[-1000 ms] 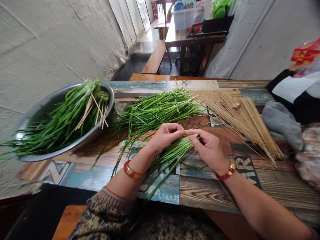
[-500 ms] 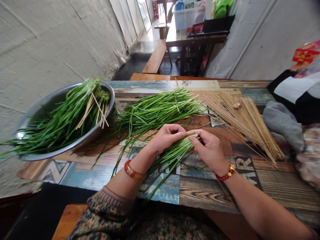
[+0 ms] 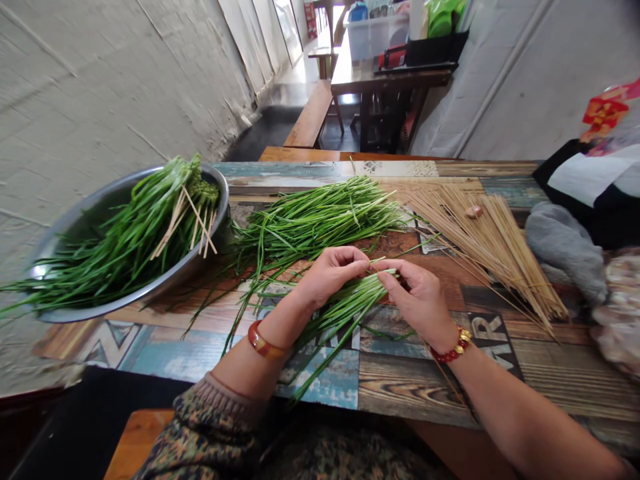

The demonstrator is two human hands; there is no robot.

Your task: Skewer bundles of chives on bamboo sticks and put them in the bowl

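My left hand point(image 3: 337, 272) is closed, thumb and forefinger pinching the pale end of a chive. Close beside it, my right hand point(image 3: 417, 293) grips the white stem ends of a small bunch of chives point(image 3: 345, 307), whose green leaves trail down toward the table's near edge. A thin bamboo skewer point(image 3: 453, 383) runs out below my right wrist; its upper part is hidden by the hand. Behind my hands lies a larger heap of loose chives point(image 3: 320, 217). To the right, many bamboo skewers point(image 3: 520, 253) are fanned out on the table.
At the left, a metal basin point(image 3: 165, 293) holds chives in bunches with skewers point(image 3: 203, 230) through their stems. A small pinkish piece point(image 3: 474, 211) rests on the loose skewers. Grey cloth point(image 3: 565, 247) and a plastic bag point(image 3: 620, 313) sit at the right. A bench point(image 3: 313, 113) stands beyond the table.
The pinched chive end between my fingertips has shifted slightly, and my left fingertips are a little further left. Everything else looks the same.
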